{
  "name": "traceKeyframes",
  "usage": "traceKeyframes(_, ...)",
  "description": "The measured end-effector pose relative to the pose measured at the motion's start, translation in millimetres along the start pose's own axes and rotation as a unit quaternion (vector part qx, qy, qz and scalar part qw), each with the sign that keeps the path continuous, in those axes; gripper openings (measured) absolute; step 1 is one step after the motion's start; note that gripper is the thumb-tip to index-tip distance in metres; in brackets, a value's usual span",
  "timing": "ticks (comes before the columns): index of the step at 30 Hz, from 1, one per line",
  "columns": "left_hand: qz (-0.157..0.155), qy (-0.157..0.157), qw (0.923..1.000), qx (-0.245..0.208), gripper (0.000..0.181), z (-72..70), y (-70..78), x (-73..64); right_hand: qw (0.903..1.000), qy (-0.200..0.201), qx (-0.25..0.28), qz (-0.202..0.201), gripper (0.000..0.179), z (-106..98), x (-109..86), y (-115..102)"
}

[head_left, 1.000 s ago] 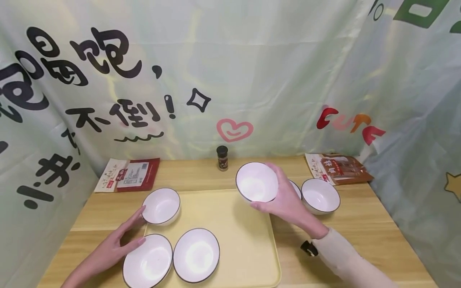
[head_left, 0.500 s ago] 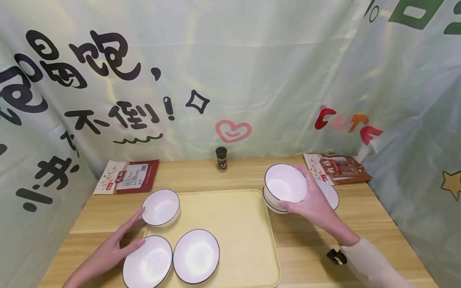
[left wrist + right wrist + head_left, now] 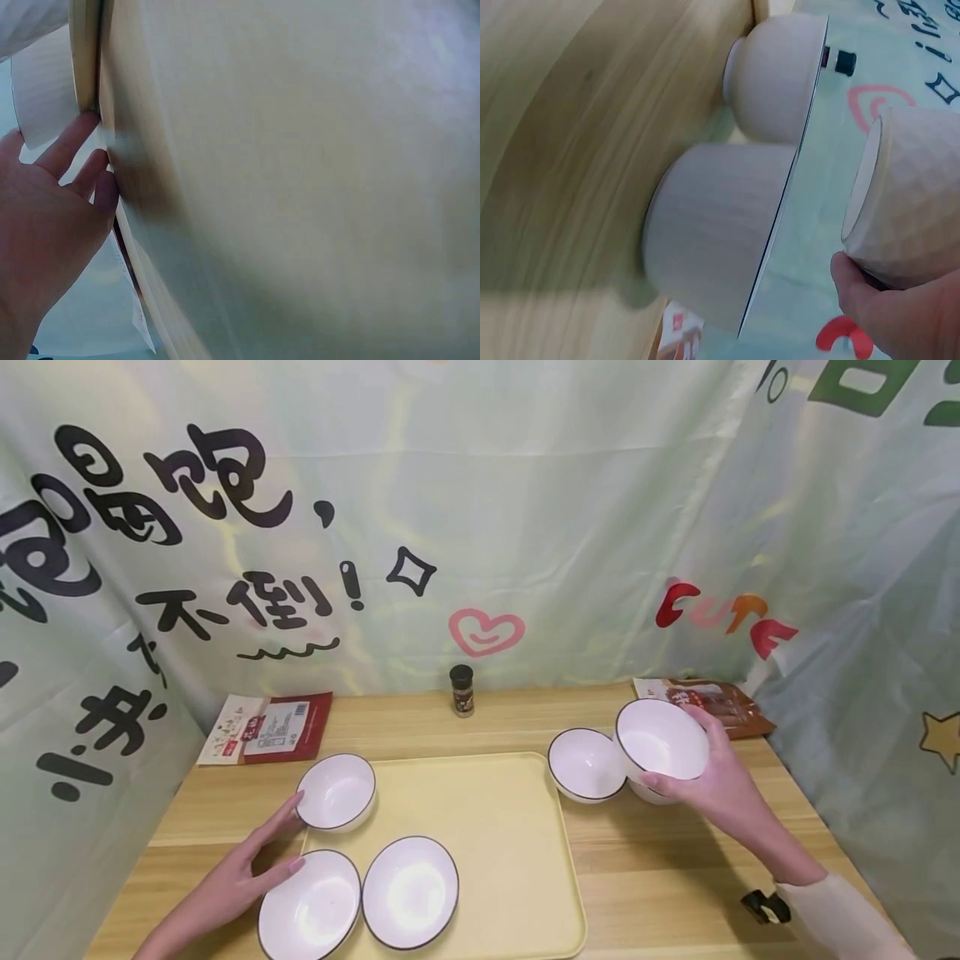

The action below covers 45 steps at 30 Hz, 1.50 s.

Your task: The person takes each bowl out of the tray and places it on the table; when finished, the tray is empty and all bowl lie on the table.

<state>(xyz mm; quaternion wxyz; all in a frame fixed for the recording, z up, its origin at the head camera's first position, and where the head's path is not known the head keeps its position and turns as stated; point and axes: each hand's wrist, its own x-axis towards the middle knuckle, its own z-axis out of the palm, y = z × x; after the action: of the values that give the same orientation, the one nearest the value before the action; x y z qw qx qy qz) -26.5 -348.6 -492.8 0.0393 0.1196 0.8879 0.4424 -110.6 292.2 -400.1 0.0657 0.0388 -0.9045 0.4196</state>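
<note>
My right hand [image 3: 723, 781] grips a white bowl [image 3: 662, 740] with a dark rim, thumb on the near side. That bowl is in the air, partly covering another bowl [image 3: 651, 793] below it. In the right wrist view the held bowl [image 3: 911, 195] hangs apart from two bowls on the table. Just left of it stands a third white bowl [image 3: 587, 765]. At the left, my left hand [image 3: 232, 878] spreads between two bowls, its fingers by the upper bowl [image 3: 336, 792] and its thumb at the rim of the lower bowl [image 3: 309, 906]. One more bowl [image 3: 410, 893] sits beside that.
A pale yellow tray [image 3: 510, 852] lies mid-table under the left-side bowls. Along the back are a red-and-white packet [image 3: 266, 728], a black-capped spice jar [image 3: 462, 692] and a brown packet [image 3: 738, 710]. A printed curtain [image 3: 585, 527] hangs behind the wooden table.
My right hand has carried its bowl rightward, from above the tray's back right corner, past one bowl, to above the far-right bowl. The left hand has stayed in place.
</note>
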Motion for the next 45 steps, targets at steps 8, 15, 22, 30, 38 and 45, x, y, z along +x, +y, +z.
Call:
traceKeyframes(8, -0.024, -0.006, 0.9997, 0.005, 0.084, -0.5, -0.7, 3.6, 0.9993, 0.026, -0.023, 0.012, 0.118, -21, -2.9, 19)
traceKeyframes(15, -0.028, -0.007, 0.9996, 0.006, 0.084, -0.4, -1.6, 5.7, 0.9983, 0.047, -0.016, 0.03, 0.116, -34, -4.1, 35)
traceKeyframes(22, -0.032, -0.009, 0.9994, 0.006, 0.084, -0.3, -0.5, 5.6, 0.997, 0.061, -0.001, 0.047, 0.116, -43, -6.4, 53)
traceKeyframes(30, 0.002, -0.002, 1.0, 0.009, 0.084, -4.0, -1.9, 6.5, 0.9929, 0.091, -0.006, 0.076, 0.112, -50, -8.6, 68)
traceKeyframes(38, -0.004, -0.004, 1.0, 0.004, 0.084, -1.4, -0.2, 5.3, 0.9887, 0.106, -0.013, 0.106, 0.113, -59, -12.2, 83)
traceKeyframes(45, -0.008, -0.003, 1.0, -0.001, 0.084, -0.5, -2.6, 1.0, 0.9845, 0.109, -0.011, 0.137, 0.116, -58, -8.7, 96)
